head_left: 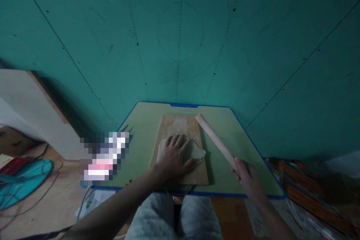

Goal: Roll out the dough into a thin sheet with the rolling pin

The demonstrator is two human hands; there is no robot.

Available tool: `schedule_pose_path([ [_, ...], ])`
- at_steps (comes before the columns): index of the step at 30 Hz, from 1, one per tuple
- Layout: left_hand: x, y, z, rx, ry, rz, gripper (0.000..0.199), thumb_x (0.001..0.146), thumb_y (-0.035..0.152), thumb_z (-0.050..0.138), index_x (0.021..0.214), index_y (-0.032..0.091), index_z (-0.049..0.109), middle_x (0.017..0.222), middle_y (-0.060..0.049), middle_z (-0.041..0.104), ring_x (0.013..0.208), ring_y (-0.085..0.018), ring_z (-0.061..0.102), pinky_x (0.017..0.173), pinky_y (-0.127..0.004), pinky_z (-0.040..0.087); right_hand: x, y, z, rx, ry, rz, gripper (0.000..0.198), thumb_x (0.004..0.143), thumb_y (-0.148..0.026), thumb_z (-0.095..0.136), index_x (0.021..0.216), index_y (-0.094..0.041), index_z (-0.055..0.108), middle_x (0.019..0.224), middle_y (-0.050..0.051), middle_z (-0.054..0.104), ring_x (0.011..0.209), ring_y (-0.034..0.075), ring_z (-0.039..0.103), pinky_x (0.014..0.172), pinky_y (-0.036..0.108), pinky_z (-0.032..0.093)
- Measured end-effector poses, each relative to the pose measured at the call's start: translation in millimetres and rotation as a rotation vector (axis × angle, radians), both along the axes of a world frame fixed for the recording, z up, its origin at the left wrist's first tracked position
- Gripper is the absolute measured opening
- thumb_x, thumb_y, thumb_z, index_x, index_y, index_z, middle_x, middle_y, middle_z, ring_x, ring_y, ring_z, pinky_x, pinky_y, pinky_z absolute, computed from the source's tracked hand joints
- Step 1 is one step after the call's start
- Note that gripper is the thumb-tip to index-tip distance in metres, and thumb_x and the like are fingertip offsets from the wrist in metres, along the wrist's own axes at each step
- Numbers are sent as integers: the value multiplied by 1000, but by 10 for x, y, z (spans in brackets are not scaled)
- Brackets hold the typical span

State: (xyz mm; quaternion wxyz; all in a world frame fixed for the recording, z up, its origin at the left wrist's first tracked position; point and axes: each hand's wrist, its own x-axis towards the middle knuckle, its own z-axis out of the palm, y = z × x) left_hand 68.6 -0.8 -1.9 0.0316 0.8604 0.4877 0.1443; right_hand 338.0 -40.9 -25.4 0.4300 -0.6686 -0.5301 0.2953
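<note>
My left hand (176, 157) lies flat with its fingers spread on a pale, thin sheet of dough (195, 152). Under the dough is a wooden cutting board (180, 123), dusted with flour-like white on its upper part. The dough's right edge is uneven and reaches close to the board's side. To the right, my right hand (246, 172) is wrapped round the near end of a wooden rolling pin (215, 138). The pin slants up and left, its far end by the board's top right corner and apart from the dough. Part of the dough is hidden beneath my left hand.
The board rests on a pale green table (236, 127) with a blue rim, against a green wall (180, 37). A pixelated object (104, 159) is at the table's left side. A white panel (42, 112) leans at left; clutter (306, 191) lies on the right.
</note>
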Motion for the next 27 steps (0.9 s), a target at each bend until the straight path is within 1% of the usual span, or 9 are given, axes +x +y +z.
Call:
schedule_pose_path([
  [5, -103, 6, 67, -22, 1, -131, 67, 87, 65, 48, 138, 21, 49, 144, -15, 47, 131, -35, 42, 109, -53, 30, -1, 21, 7, -15, -22, 6, 70, 72, -86, 39, 46, -22, 50, 41, 0, 43, 42, 15, 44, 44, 28, 34],
  [8, -108, -27, 89, -30, 1, -223, 70, 85, 65, 51, 139, 20, 47, 146, -15, 45, 135, -34, 40, 112, -52, 29, -10, 21, 26, -10, -43, 10, 71, 71, -87, 37, 45, -23, 50, 40, 0, 43, 41, 15, 43, 43, 28, 34],
  [10, -47, -74, 74, -33, -15, -220, 69, 87, 64, 49, 137, 17, 48, 147, -16, 45, 136, -34, 39, 113, -51, 28, -9, 20, 22, -10, -43, 0, 71, 72, -87, 37, 46, -22, 51, 40, 1, 44, 41, 15, 43, 43, 29, 35],
  [14, 132, -170, -3, -22, -87, -152, 58, 93, 56, 44, 134, 15, 49, 145, -14, 48, 135, -31, 41, 114, -50, 30, 21, 19, -39, -11, -24, -25, 70, 74, -84, 38, 49, -21, 53, 42, 1, 46, 43, 16, 45, 44, 29, 36],
  [18, 162, -209, -50, 2, -119, -147, 60, 93, 57, 44, 136, 16, 48, 144, -14, 49, 136, -31, 39, 114, -50, 29, 46, 17, -67, 6, -23, -16, 69, 75, -84, 38, 49, -22, 52, 43, 1, 46, 43, 15, 45, 43, 28, 34],
  [20, 142, -211, -40, 6, -111, -162, 60, 93, 59, 44, 134, 16, 50, 142, -14, 51, 135, -31, 41, 113, -50, 30, 44, 14, -48, 3, -30, -13, 69, 75, -84, 38, 49, -22, 52, 43, 1, 47, 44, 16, 46, 42, 28, 34],
  [24, 196, -189, 10, 6, -73, -155, 57, 91, 60, 45, 123, 15, 57, 133, -15, 56, 127, -32, 47, 109, -49, 35, 20, 10, 2, 1, -34, -35, 70, 73, -86, 40, 48, -22, 54, 42, 1, 46, 43, 15, 46, 43, 28, 36],
  [27, 297, -159, 22, 14, -59, -168, 48, 92, 51, 50, 121, 14, 58, 131, -14, 56, 123, -30, 49, 107, -45, 37, 21, 15, 5, -11, -8, -75, 72, 68, -89, 41, 48, -21, 55, 42, 1, 46, 41, 15, 44, 41, 28, 35],
])
